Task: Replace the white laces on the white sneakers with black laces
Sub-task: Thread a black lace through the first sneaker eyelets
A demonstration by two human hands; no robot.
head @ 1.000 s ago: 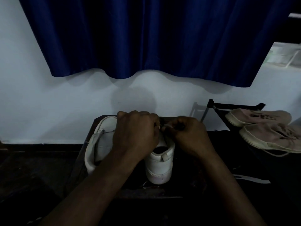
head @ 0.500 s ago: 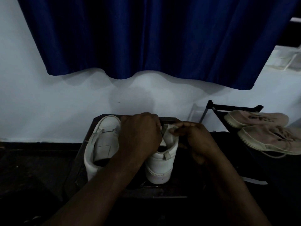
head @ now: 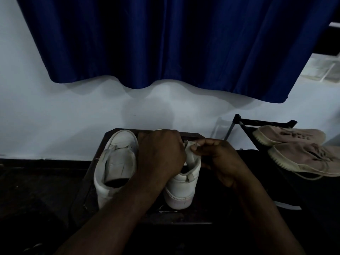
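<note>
Two bare forearms reach in from the bottom edge toward a pair of white sneakers on a small dark table (head: 88, 196). Nearest, the heel of the right-hand white sneaker (head: 181, 190) faces the camera, its pale sole at the front of the tabletop. The left hand (head: 160, 157) lies curled over that shoe's upper, fingers bent down on the far side, so what they grip cannot be told. The right hand (head: 219, 159) sits just beside it, thumb and forefinger pinched on a pale edge at the shoe's tongue (head: 191, 144); whether a lace is between them is too dim to tell. To the left, touching the left wrist, the other white sneaker (head: 116, 162) stands with its opening toward the camera and no lace visible across it. A pale strip (head: 287, 206) lies on the dark surface at right. Farther right, two tan sneakers (head: 303, 151) rest side by side on a black rack (head: 265, 122). Behind everything, a white wall (head: 55, 116) rises under a blue curtain (head: 165, 43).
</note>
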